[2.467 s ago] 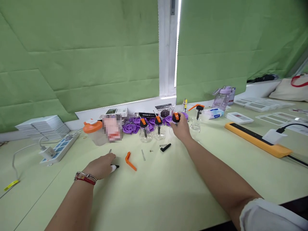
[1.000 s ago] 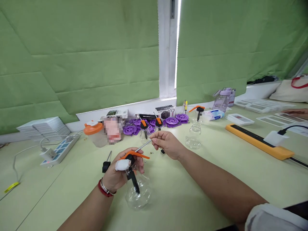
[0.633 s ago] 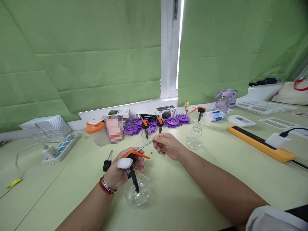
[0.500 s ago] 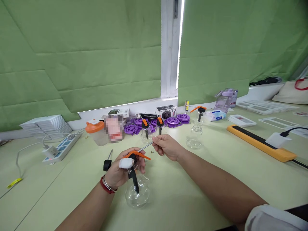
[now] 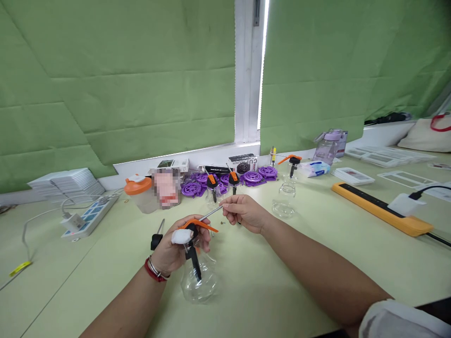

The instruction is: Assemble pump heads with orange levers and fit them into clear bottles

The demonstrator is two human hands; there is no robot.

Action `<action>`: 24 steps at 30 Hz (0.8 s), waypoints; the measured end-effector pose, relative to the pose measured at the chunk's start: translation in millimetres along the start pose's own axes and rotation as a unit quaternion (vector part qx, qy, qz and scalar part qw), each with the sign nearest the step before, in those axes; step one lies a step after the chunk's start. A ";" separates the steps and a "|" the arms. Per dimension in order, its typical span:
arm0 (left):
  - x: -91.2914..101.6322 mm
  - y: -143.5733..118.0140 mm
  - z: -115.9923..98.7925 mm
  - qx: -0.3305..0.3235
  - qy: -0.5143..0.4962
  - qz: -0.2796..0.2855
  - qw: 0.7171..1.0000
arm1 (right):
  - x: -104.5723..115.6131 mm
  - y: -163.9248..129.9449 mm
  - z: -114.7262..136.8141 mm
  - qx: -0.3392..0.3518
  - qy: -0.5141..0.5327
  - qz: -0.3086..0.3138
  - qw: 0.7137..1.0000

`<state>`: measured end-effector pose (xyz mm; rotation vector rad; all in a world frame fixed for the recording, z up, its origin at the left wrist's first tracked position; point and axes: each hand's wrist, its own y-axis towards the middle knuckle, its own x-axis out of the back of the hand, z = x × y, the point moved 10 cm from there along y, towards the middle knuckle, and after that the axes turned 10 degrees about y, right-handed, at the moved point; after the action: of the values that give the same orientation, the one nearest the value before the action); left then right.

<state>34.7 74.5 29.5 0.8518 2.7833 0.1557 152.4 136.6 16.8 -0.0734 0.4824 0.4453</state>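
Note:
My left hand [image 5: 168, 252] is closed round the neck of a clear spray bottle [image 5: 200, 288], which stands tilted on the table. Its head has an orange trigger [image 5: 207, 226] and a black pump tube [image 5: 195, 263] that reaches down inside. A white wrapping or cover [image 5: 182, 236] shows at my left thumb. From the head a thin metal spout [image 5: 210, 213] points up and to the right. My right hand [image 5: 244, 213] pinches the far end of this spout. Tiny metal bits [image 5: 222, 223] lie below the right fingers. A black nozzle piece with a metal tube [image 5: 157, 241] rests left of my left hand.
Other spray bottles [image 5: 212, 183] stand behind my hands, beside purple plastic parts [image 5: 253, 178]. A clear bottle without a head [image 5: 283, 209] is at right, near a yellow power strip [image 5: 380, 209]. A white power strip [image 5: 91, 219] and an orange-lidded cup [image 5: 141, 199] are left.
Both hands and the spray bottle have shifted very slightly left in view. The grip on the bottle and the pinch on the spout stay the same.

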 end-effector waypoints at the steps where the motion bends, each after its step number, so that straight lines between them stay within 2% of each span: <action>1: 0.5 0.1 0.2 0.000 0.000 -0.002 1.000 | 0.5 0.1 -0.8 -0.003 0.002 -0.001 1.000; 5: 0.6 1.2 2.3 0.010 -0.014 0.000 1.000 | 2.0 1.7 1.3 0.021 -0.007 -0.007 1.000; 10: -2.2 1.3 3.4 0.024 -0.085 0.018 0.996 | -0.1 0.3 17.5 0.113 -0.037 -0.008 0.993; 12: -2.5 0.5 3.7 0.027 -0.110 0.024 0.993 | -3.4 -1.7 20.5 0.127 -0.028 0.002 0.992; 15: -1.3 -0.8 3.6 0.025 -0.112 0.029 0.993 | -8.0 -2.7 14.9 0.095 0.000 0.015 0.995; 19: -0.1 -0.8 3.2 0.022 -0.101 0.027 0.994 | -3.8 -1.2 1.6 0.033 -0.018 -0.014 0.999; 24: -2.2 0.9 4.6 0.031 -0.094 0.028 0.995 | -1.6 -0.4 1.3 0.032 -0.040 -0.019 0.999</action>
<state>38.1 74.2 25.6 0.9092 2.6034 -0.0016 151.8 135.8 18.6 -0.0023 0.4162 0.3936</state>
